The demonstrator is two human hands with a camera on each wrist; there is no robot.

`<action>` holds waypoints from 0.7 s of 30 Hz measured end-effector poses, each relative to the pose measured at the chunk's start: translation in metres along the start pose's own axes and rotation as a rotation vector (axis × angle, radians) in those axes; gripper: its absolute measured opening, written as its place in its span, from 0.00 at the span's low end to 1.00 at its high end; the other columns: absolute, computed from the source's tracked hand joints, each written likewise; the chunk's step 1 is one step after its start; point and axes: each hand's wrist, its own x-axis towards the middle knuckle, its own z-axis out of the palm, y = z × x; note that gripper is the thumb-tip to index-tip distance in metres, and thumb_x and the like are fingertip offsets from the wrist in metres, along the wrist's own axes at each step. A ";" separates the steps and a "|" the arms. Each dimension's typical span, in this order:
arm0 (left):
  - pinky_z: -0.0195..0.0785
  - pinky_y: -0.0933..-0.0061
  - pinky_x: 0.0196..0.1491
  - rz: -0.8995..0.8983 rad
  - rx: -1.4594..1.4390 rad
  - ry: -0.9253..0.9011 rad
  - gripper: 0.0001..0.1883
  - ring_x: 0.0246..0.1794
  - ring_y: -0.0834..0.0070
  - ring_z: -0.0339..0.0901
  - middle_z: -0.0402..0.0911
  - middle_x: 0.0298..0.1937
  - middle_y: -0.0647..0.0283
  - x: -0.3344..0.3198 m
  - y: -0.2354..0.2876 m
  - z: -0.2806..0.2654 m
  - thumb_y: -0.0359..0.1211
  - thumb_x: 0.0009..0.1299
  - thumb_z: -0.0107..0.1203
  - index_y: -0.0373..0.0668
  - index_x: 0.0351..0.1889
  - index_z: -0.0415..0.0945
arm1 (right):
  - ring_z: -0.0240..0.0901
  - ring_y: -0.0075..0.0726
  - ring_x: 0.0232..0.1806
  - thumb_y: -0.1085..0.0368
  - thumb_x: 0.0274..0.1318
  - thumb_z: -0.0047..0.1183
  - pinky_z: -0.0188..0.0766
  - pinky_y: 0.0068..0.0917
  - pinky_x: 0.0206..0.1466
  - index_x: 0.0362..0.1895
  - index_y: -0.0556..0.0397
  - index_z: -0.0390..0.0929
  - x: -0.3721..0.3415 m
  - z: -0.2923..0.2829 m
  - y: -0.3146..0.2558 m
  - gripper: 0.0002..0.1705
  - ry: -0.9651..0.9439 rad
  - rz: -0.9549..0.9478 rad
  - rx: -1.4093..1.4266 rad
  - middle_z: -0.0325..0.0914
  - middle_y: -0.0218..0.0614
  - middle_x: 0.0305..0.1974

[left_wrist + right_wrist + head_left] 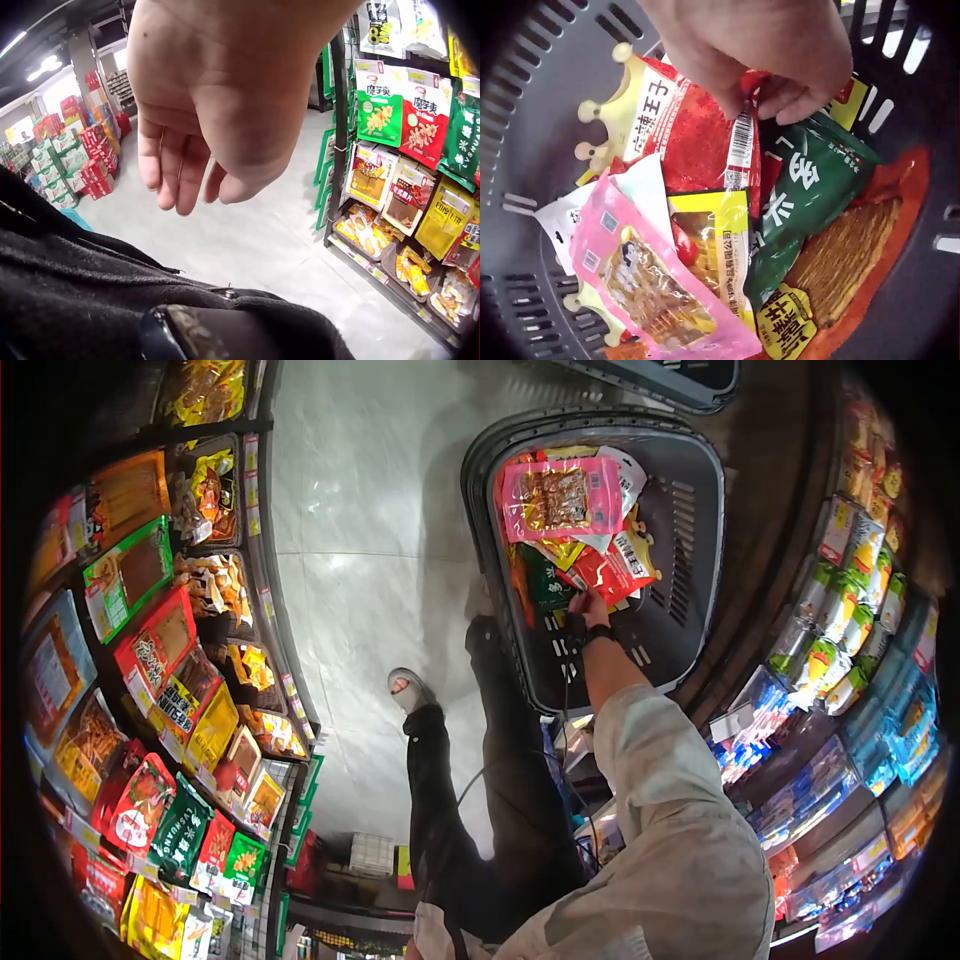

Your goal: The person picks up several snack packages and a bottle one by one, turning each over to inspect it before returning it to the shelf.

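Note:
Inside a grey plastic basket (690, 650), my right hand (590, 608) pinches the edge of a red snack bag (605, 572). In the right wrist view that red bag (697, 139) has a white label strip and a barcode, and thumb and fingers close on its corner. Beside it lies a dark green bag (810, 195). A pink-edged snack pack (660, 277) rests on top of the pile, with a yellow-edged pack (716, 240) next to it. My left hand (217, 112) hangs with loosely curled fingers and holds nothing; it is near my dark clothing.
Shelves of packaged snacks (180, 700) line the left side, and more shelves of bagged goods (850, 610) line the right. A second basket (665, 380) stands at the top of the head view. Grey floor tiles (350, 510) lie between the left shelf and the basket.

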 end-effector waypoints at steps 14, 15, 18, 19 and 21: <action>0.71 0.68 0.50 0.738 0.020 0.154 0.15 0.52 0.70 0.77 0.81 0.47 0.61 0.072 -0.044 0.029 0.36 0.75 0.46 0.41 0.53 0.77 | 0.68 0.20 0.20 0.63 0.53 0.61 0.74 0.20 0.28 0.21 0.39 0.72 -0.354 -0.037 -0.017 0.12 -0.188 -0.036 -0.184 0.69 0.19 0.17; 0.73 0.67 0.44 0.562 -0.420 -0.023 0.14 0.45 0.69 0.78 0.81 0.43 0.60 0.083 -0.033 0.032 0.36 0.73 0.49 0.40 0.51 0.77 | 0.66 0.19 0.22 0.64 0.56 0.59 0.72 0.19 0.30 0.23 0.40 0.72 -0.384 -0.035 -0.007 0.11 -0.236 -0.097 -0.254 0.66 0.18 0.18; 0.77 0.68 0.34 0.519 -0.938 0.056 0.13 0.32 0.69 0.82 0.81 0.35 0.57 0.126 -0.020 0.049 0.36 0.71 0.52 0.37 0.47 0.78 | 0.67 0.20 0.27 0.68 0.59 0.56 0.70 0.21 0.35 0.32 0.43 0.74 -0.499 -0.023 0.036 0.05 -0.418 -0.142 -0.492 0.68 0.21 0.25; 0.76 0.70 0.34 0.281 -1.236 -0.053 0.13 0.33 0.72 0.82 0.82 0.33 0.57 0.078 0.017 0.002 0.35 0.72 0.53 0.34 0.45 0.78 | 0.67 0.20 0.27 0.69 0.58 0.56 0.70 0.22 0.35 0.32 0.43 0.74 -0.539 -0.020 0.056 0.05 -0.574 -0.198 -0.612 0.68 0.21 0.25; 0.71 0.75 0.34 0.583 -1.178 0.112 0.11 0.30 0.78 0.77 0.81 0.30 0.63 0.078 0.024 -0.035 0.34 0.75 0.54 0.34 0.44 0.77 | 0.70 0.21 0.29 0.71 0.57 0.57 0.70 0.22 0.34 0.37 0.45 0.77 -0.612 -0.020 0.100 0.06 -0.795 -0.330 -0.850 0.75 0.23 0.28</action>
